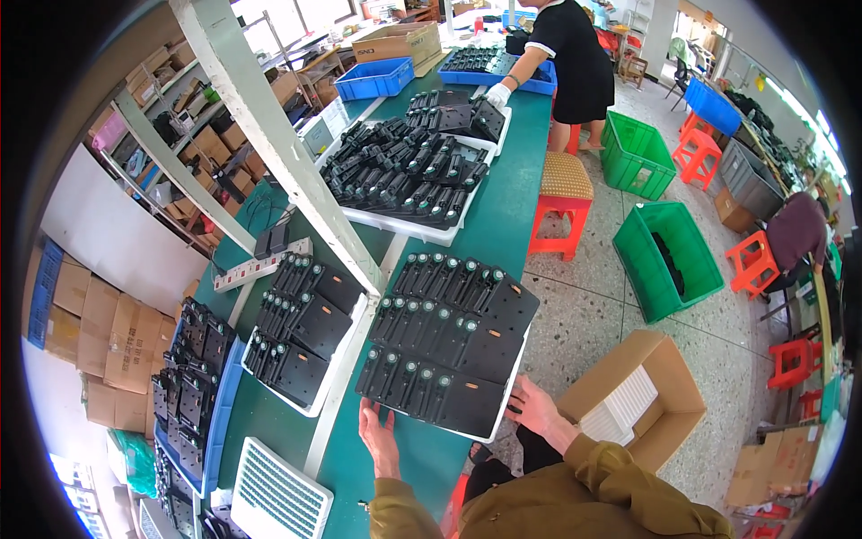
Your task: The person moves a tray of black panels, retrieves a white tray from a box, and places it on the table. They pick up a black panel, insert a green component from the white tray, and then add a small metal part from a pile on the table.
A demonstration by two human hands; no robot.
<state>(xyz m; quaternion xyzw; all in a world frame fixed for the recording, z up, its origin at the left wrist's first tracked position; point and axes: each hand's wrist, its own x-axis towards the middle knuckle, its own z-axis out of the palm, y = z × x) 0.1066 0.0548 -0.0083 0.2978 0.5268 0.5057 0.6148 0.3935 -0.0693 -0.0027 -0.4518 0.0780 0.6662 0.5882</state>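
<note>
We look down on a long green worktop [346, 469] running away from us, with a chipped white post [278, 148] rising from it and a power strip [260, 268] lying to the left of that post. Shelves [199, 130] and stacked cartons [121, 346] fill the left side of the room. To the right, over a speckled floor [579, 310], we see green crates [705, 289], a red stool with a patterned seat [567, 175] and, closer to us, an open cardboard box [675, 404] with white ribbed pieces inside. A co-worker in black [575, 63] stands at the far end, a white glove [497, 95] reaching to a heaped tray.

Our white tray [514, 370] is at the near right edge of the worktop, directly before us, slightly slanted. It carries three stepped rows of black parts [426, 328]: slim barrels with pale round ends stand side by side, and each row finishes on the right in a flat plate with a small orange mark (the rows overlap, so much of each is covered).

Our left hand [380, 440] is at the near left edge, fingers extended; our right hand [536, 409] is at the near right corner, fingers against the side. We cannot tell whether either grips underneath.
</note>
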